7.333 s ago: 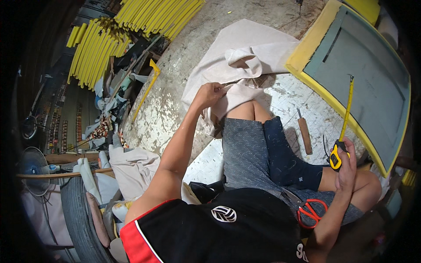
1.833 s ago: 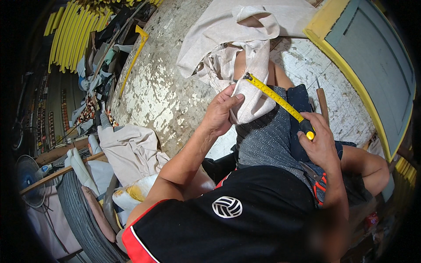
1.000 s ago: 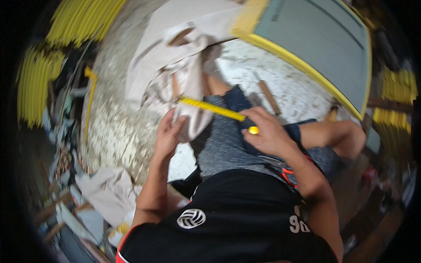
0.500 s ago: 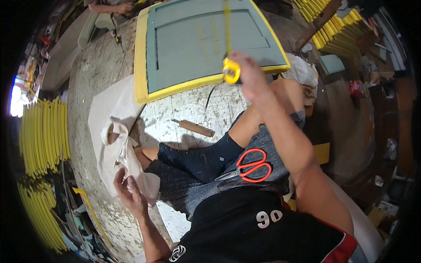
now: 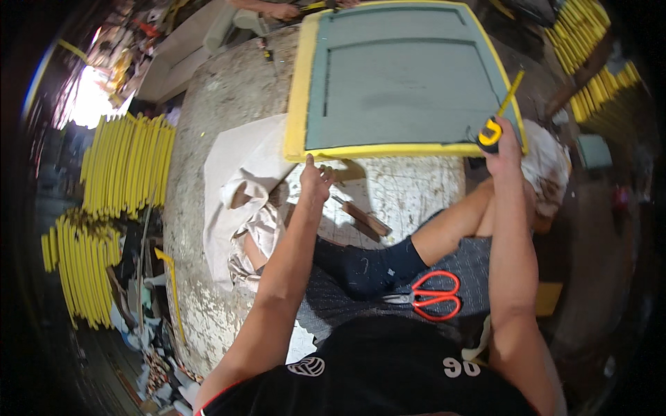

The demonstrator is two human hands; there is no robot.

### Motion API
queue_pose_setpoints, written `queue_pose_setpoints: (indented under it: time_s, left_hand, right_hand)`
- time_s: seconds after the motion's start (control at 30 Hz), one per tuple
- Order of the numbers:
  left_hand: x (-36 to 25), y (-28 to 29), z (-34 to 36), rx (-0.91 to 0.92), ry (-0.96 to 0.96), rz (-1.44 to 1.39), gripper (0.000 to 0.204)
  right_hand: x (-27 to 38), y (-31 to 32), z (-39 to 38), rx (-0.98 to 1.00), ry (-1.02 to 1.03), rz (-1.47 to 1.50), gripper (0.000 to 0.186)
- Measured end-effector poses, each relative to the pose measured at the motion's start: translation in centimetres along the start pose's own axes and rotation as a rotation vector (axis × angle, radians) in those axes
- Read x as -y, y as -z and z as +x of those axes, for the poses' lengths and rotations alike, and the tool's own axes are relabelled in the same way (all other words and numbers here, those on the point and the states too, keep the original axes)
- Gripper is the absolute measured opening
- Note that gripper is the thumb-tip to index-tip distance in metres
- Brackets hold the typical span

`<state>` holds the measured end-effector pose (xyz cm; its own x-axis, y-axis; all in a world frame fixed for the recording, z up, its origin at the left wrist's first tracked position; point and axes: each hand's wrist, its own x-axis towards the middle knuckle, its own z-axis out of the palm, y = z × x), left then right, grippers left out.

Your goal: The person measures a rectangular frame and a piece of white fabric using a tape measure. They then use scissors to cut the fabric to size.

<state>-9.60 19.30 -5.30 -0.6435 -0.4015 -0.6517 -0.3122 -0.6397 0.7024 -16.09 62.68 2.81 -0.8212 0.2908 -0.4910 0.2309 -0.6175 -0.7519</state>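
Note:
In front of me lies a padded panel [image 5: 402, 90] with a grey-green face and yellow foam along its edges. My right hand [image 5: 506, 147] is closed around a yellow and black tape measure [image 5: 490, 133] at the panel's near right corner. A short length of yellow blade sticks out of it, up and to the right. Below the near left corner is my left hand [image 5: 318, 182], its thumb raised to the foam edge and its fingers apart, holding nothing. Beside it, a wooden-handled tool [image 5: 364, 218] lies on the worn tabletop [image 5: 239, 93].
Red-handled scissors [image 5: 436, 296] rest on my lap. Pale cloth [image 5: 239, 159] is spread at the left, and more cloth [image 5: 544, 166] is bunched at the right. Stacks of yellow-edged pieces [image 5: 128, 166] stand beyond the table. Another person's hand [image 5: 281, 11] shows at the far edge.
My left hand has gone from the pale cloth to the panel's near left corner. The tape measure has moved right to the near right corner, with less blade showing. The whole view has shifted.

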Motion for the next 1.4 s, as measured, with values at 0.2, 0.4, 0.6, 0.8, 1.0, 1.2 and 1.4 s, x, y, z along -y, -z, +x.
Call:
queue_pose_setpoints:
  time_s: [0.2,0.4,0.6,0.8,1.0,1.2,1.4]
  left_hand:
    - [-1.1,1.5,2.8,-0.037,0.038,-0.171,0.052]
    - [-1.1,3.7,3.5,0.134,0.051,-0.344,0.058]
    - [-1.6,2.3,3.7,0.265,0.030,-0.475,0.072]
    - [-1.4,2.6,4.8,0.240,0.060,-0.591,0.067]
    - [-0.8,2.8,5.5,0.248,0.046,-0.625,0.069]
    - [-0.8,2.7,5.3,0.257,0.056,-0.645,0.071]
    - [-0.8,2.8,5.1,0.259,0.039,-0.663,0.070]
  right_hand:
    - [-0.4,-0.3,0.9,0.000,-0.011,-0.139,0.023]
    - [-0.8,-1.9,-0.1,0.031,0.021,-0.165,0.016]
    - [-1.9,-2.1,-1.2,0.110,0.061,-0.251,0.015]
    - [-2.1,-0.7,0.0,0.226,0.065,-0.386,0.019]
    - [-3.2,-2.1,-0.7,0.142,0.078,-0.543,0.016]
    - [-4.2,-1.7,0.5,0.160,0.175,-0.705,0.017]
    - [-5.1,-2.1,0.7,0.161,0.214,-0.873,0.027]
